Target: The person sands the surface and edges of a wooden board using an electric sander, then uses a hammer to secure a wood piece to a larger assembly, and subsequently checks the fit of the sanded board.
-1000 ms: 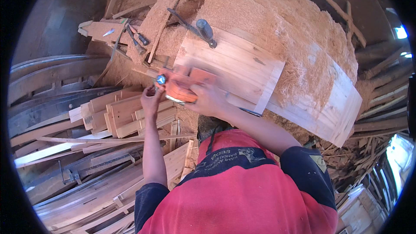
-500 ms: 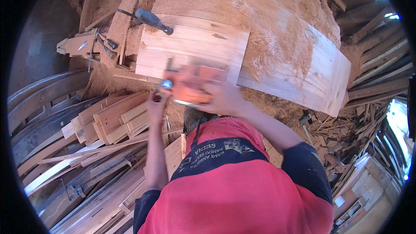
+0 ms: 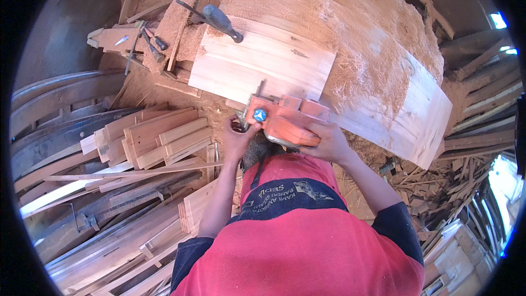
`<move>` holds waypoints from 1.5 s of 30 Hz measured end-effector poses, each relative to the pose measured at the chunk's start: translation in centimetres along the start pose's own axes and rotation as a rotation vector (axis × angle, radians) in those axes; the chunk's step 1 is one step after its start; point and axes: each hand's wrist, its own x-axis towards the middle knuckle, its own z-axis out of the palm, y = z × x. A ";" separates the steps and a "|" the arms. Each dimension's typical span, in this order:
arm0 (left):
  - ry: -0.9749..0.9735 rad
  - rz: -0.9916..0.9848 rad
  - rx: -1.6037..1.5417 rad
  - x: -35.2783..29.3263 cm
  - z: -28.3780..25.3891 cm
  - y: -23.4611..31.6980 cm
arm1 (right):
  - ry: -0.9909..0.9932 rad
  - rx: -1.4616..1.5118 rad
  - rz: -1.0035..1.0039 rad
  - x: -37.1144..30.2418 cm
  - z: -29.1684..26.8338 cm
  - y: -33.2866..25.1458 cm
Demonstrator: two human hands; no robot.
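Note:
Both my hands hold an orange electric planer [image 3: 287,123] close in front of my body, at the near edge of a pale wooden board [image 3: 263,57]. My right hand [image 3: 330,141] is closed round its rear handle. My left hand [image 3: 235,141] has curled fingers at the planer's front end, with the thumb just below a blue knob [image 3: 259,115]. A thin bar sticks up from the front of the planer. On the board's far left part rests a tool with a thick blue-grey handle [image 3: 220,21] and a dark bar.
Fine shavings [image 3: 361,38] cover much of the boards beyond. Several hand tools [image 3: 150,41] lie at the far left. Stacked wood pieces [image 3: 164,137] fill the left side, with long planks [image 3: 131,241] nearer me. Offcuts [image 3: 422,192] litter the floor at right.
The planer has shifted right in view and nearer my body, off the board's face. My left hand has moved right with it. The whole view has shifted slightly.

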 end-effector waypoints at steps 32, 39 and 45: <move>-0.071 -0.131 -0.081 3.0 -3.1 -1.9 | -0.068 -0.030 0.061 2.4 1.7 -2.0; -0.085 -0.052 0.083 -3.8 4.6 1.6 | 0.037 0.033 0.069 -5.4 -3.2 2.5; -0.086 -0.078 -0.045 -1.2 1.2 1.4 | 0.043 0.035 0.011 -1.6 -1.1 0.5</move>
